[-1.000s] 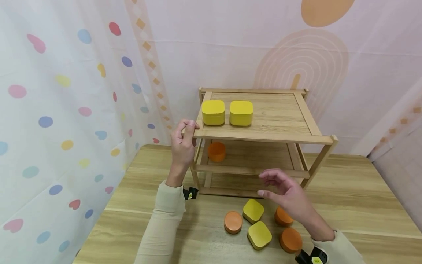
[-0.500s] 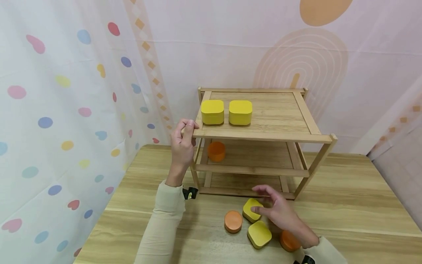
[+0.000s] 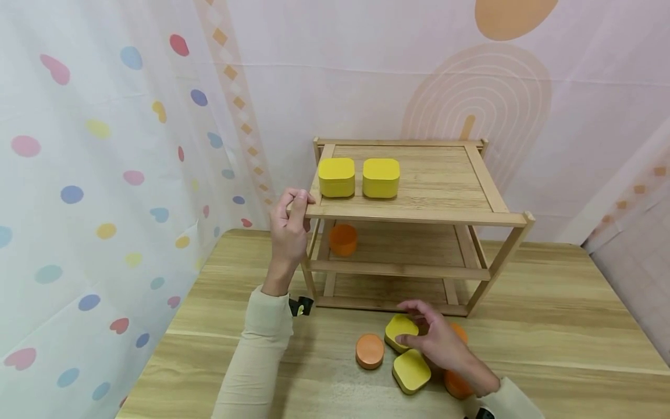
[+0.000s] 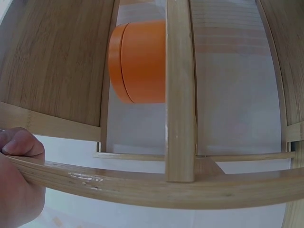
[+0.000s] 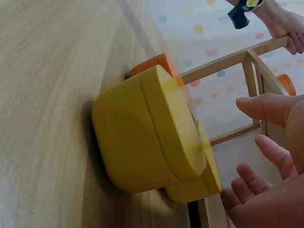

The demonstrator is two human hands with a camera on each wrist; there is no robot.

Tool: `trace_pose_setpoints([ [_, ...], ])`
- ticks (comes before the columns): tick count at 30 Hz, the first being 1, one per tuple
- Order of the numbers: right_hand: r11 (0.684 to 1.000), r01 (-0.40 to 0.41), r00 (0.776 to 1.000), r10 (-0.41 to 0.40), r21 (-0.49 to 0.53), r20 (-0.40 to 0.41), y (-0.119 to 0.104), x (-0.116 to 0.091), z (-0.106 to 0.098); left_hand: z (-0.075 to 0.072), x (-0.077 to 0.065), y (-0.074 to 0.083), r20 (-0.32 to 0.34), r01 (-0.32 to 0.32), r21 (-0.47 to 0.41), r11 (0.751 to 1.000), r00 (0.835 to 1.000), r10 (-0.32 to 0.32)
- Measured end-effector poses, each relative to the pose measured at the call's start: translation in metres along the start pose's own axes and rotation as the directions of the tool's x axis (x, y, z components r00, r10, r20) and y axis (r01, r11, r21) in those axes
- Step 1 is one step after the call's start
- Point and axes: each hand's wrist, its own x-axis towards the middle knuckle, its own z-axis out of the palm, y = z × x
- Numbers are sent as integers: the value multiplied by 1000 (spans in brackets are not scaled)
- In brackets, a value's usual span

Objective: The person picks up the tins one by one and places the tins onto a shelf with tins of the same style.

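Observation:
My left hand (image 3: 289, 233) grips the front left corner of the wooden shelf rack (image 3: 445, 186), its thumb over the top edge. Over a yellow rounded-square box (image 3: 399, 325) on the table hovers my right hand (image 3: 439, 337), fingers spread and bent loosely. In the right wrist view a gap shows between its fingertips and the boxes. A second yellow box (image 3: 412, 370) lies just in front. To their left sits an orange round box (image 3: 370, 351). Two more orange round boxes, one of them the nearer box (image 3: 457, 385), are partly hidden behind my right hand and forearm.
Two yellow boxes, left (image 3: 337, 178) and right (image 3: 381, 178), stand on the rack's top shelf. On the middle shelf, at its left, is an orange round box (image 4: 142, 61). A patterned curtain (image 3: 131, 174) hangs behind the wooden table (image 3: 209, 326).
My right hand has come down and left from in front of the rack to the rear yellow box on the table. The left hand keeps its grip on the rack.

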Motion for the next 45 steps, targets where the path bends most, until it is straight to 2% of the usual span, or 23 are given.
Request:
trace_pose_setpoints([
  [7, 999, -36, 998, 36, -8, 54, 5, 2, 1, 0, -1, -1, 6, 18, -4, 1000, 1000, -18],
  [15, 990, -142, 988, 143, -10, 64, 7, 5, 7, 0, 0, -1, 4, -1, -8, 1000, 1000, 1],
  [28, 969, -241, 970, 241, -54, -19, 8, 5, 14, 0, 0, -1, 3, 7, -9, 1000, 1000, -7],
  [39, 968, -244, 969, 242, -53, -45, 8, 5, 17, 0, 0, -1, 1, 1, -10, 1000, 1000, -1],
  [45, 969, -240, 971, 239, -53, -30, 9, 5, 16, 0, 1, 0, -3, 4, -13, 1000, 1000, -4],
])
